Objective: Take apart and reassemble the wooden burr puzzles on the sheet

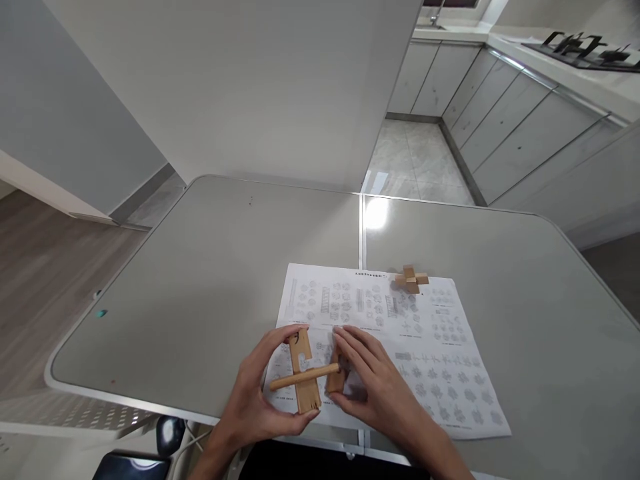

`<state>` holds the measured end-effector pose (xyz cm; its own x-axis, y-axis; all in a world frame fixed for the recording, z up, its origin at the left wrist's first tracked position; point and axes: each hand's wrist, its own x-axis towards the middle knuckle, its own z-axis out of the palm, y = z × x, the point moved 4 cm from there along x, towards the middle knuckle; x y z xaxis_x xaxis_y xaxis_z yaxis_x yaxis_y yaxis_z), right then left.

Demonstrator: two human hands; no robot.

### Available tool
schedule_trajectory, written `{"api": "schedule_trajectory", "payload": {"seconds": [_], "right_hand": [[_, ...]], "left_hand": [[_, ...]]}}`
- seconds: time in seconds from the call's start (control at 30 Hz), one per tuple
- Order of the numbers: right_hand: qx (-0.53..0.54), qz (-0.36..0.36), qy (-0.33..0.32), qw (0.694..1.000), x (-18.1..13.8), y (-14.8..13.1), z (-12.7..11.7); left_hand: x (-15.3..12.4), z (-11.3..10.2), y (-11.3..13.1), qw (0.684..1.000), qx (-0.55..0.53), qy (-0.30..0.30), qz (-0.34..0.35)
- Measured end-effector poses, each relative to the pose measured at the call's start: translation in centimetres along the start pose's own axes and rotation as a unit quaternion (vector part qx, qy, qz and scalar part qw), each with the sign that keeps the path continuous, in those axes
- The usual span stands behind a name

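Observation:
My left hand [253,387] is closed around a flat, notched wooden puzzle piece [307,395], thumb at its lower end and fingertips at its top. Dark marks show at both ends of that piece. A round wooden rod [284,382] crosses it at a slant; I cannot tell whether it passes through the notch or lies on top. The rod's right end reaches my right fingertips. Between the thumb and fingers of my right hand [375,380] is another wooden puzzle piece [335,382], partly hidden. Both hands are above a printed instruction sheet [425,340].
An interlocked wooden cross puzzle [411,280] stands at the sheet's top edge. The grey table [200,267] has a seam down its middle. A small green bit [101,313] lies near its left edge. Behind are a white wall [260,87] and kitchen cabinets [520,127].

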<state>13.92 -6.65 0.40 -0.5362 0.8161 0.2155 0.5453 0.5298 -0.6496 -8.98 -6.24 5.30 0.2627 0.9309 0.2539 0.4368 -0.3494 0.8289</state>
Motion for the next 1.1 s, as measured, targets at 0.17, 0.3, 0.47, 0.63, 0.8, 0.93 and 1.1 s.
{"api": "schedule_trajectory", "payload": {"seconds": [0.17, 0.3, 0.47, 0.63, 0.8, 0.93, 1.1], "right_hand": [[0.125, 0.047, 0.018, 0.991, -0.1, -1.7, -2.6], [0.176, 0.049, 0.029, 0.983, 0.0, -3.5, -3.9], [0.166, 0.031, 0.065, 0.984, -0.3, -4.3, -4.4], [0.197, -0.005, 0.074, 0.977, -0.9, -5.0, -4.2], [0.235, 0.015, 0.072, 0.969, -1.8, -5.1, -3.5], [0.327, 0.128, 0.031, 0.936, -2.8, -4.0, -3.2], [0.568, 0.227, -0.039, 0.790, -4.4, -3.2, -2.8]], "left_hand": [[0.0, 0.9, 0.0, 0.999, -0.016, -0.039, -0.021], [0.4, 2.0, 0.3, 0.997, -0.040, -0.066, -0.019], [0.9, 2.8, 1.0, 0.995, -0.062, -0.084, -0.004], [1.0, 2.9, 0.7, 0.995, -0.066, -0.074, -0.002], [1.5, 3.0, 1.3, 0.989, -0.081, -0.121, 0.000], [1.9, 4.1, 2.4, 0.971, -0.051, -0.235, 0.000], [0.6, 5.0, 3.5, 0.955, 0.127, -0.260, 0.067]]}}
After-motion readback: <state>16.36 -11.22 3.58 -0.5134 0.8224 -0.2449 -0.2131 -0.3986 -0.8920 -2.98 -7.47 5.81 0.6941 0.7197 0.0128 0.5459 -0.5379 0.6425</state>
